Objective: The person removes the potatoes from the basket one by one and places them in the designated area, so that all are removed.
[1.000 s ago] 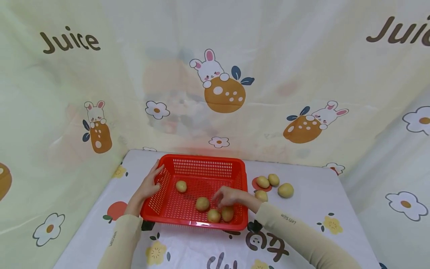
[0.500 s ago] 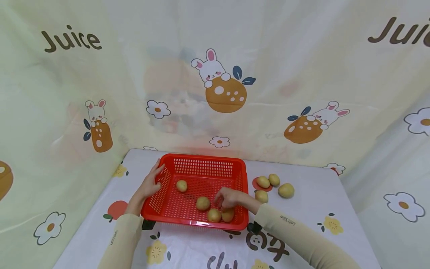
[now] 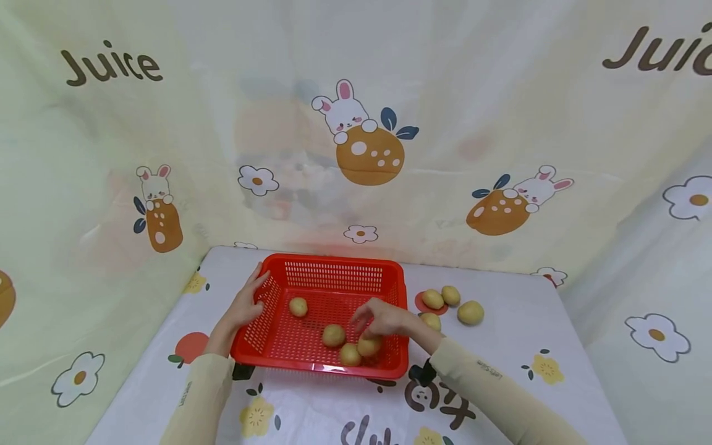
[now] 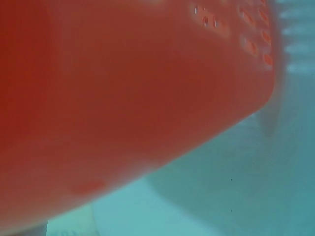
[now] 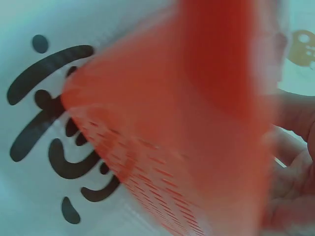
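A red perforated basket (image 3: 319, 369) stands on the table. In it lie a potato (image 3: 298, 307) on the left, another potato (image 3: 334, 335) near the middle, and a third potato (image 3: 350, 355) by the front wall. My left hand (image 3: 243, 308) rests on the basket's left rim, fingers fairly straight along it and thumb inward. My right hand (image 3: 384, 318) reaches over the right side, its bent fingers on a potato (image 3: 369, 347) and partly covering it. In the right wrist view, bent fingers (image 5: 293, 142) show behind the blurred basket wall; the left wrist view shows only the basket's outside.
Right of the basket are several loose potatoes, among them a larger potato (image 3: 471, 313) and one partly behind the right forearm (image 3: 431, 322). Behind the table hangs a printed cloth (image 3: 423, 204) with rabbits and flowers. The white tablecloth (image 3: 500, 358) is printed too.
The potato under my right hand has shifted up and left, with its shadow now showing below it. My right hand and forearm have moved slightly right and away from me. The left hand stays put.
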The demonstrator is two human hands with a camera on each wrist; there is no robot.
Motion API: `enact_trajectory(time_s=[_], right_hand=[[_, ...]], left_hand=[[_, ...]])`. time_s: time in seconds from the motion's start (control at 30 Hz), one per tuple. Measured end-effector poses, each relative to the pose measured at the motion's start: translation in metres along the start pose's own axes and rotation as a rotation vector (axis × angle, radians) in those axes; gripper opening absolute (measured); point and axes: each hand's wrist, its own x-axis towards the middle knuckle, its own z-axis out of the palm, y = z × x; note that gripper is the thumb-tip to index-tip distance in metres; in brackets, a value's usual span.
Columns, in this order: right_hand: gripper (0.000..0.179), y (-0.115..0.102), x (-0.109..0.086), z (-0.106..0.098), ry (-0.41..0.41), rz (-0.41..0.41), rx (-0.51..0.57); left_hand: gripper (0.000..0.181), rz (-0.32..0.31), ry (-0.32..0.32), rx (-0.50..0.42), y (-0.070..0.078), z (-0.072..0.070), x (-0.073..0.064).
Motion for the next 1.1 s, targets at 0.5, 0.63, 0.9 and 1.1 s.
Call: enact_trajectory(time_s=[0.5, 0.63, 0.9, 1.1], right_hand=[[0.038, -0.014, -0.029, -0.045, 0.178, -0.001, 0.24], [0.038, -0.011, -0.036, -0.053, 0.22, 0.021, 0.261], [0.04, 0.007, -0.053, -0.066, 0.294, 0.056, 0.264], [0.043, 0.029, -0.077, -0.079, 0.366, 0.11, 0.29]], left_hand=[[0.078, -0.001, -0.002, 0.028, 0.005, 0.0, 0.0], [0.079, -0.01, -0.004, 0.021, 0.005, 0.0, 0.0], [0.079, 0.012, 0.004, 0.017, 0.004, 0.0, -0.001], [0.079, 0.051, 0.013, 0.032, 0.003, 0.001, -0.001]])
